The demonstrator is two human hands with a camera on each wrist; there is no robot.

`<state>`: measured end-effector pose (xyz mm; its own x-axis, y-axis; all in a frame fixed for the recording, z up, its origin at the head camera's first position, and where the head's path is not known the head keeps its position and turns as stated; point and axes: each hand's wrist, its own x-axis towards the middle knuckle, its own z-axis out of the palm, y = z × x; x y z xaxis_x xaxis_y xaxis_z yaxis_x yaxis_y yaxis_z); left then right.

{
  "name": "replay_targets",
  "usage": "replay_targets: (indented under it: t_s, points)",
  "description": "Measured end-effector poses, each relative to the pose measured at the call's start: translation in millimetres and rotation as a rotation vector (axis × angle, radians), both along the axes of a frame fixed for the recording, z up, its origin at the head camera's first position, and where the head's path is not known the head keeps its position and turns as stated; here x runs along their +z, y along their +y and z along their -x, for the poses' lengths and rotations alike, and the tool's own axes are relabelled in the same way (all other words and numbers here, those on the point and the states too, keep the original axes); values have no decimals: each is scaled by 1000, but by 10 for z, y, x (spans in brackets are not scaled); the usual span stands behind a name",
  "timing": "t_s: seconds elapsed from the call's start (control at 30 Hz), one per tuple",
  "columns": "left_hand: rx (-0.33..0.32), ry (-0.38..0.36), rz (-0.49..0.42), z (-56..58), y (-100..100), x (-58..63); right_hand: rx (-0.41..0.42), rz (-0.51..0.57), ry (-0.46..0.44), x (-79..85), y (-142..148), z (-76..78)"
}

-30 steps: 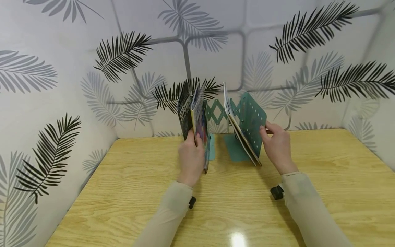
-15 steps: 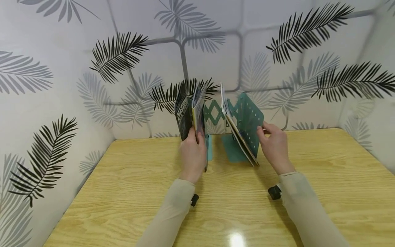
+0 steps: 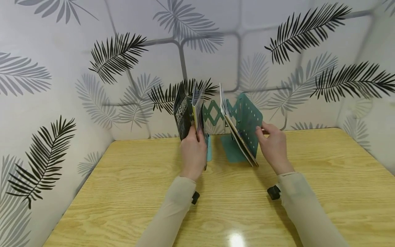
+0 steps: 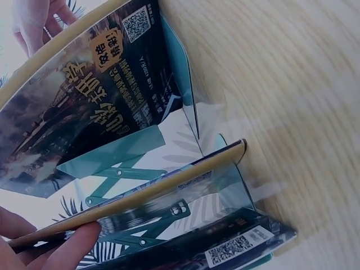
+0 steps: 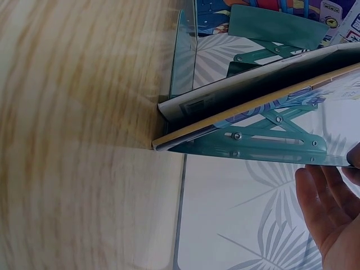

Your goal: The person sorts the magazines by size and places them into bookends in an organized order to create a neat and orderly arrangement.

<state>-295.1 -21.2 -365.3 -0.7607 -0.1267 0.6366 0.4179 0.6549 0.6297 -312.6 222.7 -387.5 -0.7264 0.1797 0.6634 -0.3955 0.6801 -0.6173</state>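
Note:
My left hand (image 3: 193, 152) pinches a thin magazine (image 3: 196, 109) with a yellow spine, held upright at the left of a green expandable book rack (image 3: 213, 113). Beside it leans a dark magazine (image 3: 182, 116) with large pale lettering. In the left wrist view, the thumb and fingers sit on both sides of the held magazine's yellow spine (image 4: 140, 197). My right hand (image 3: 274, 147) grips the outer edge of the rack's perforated right end plate (image 3: 249, 120). Two thin magazines (image 3: 236, 132) lean against that plate's inner side.
The rack stands on a wood-grain table (image 3: 139, 192) close to a leaf-patterned wall (image 3: 210, 61). Lattice arms (image 4: 121, 183) join its two ends. Flat green base plates (image 3: 232, 151) lie under it. Dark wrist devices (image 3: 274, 192) are strapped below both hands.
The head view has shifted slightly. My left hand has moved a little right and away from me with the yellow-spined magazine. My right hand keeps its grip on the end plate.

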Motion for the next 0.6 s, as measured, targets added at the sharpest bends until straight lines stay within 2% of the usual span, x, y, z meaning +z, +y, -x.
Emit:
replay_targets:
  t_s: [0.6]
  points:
    - [38,19,-32,19,27,-3,4,6,-4,-1,-14,-13]
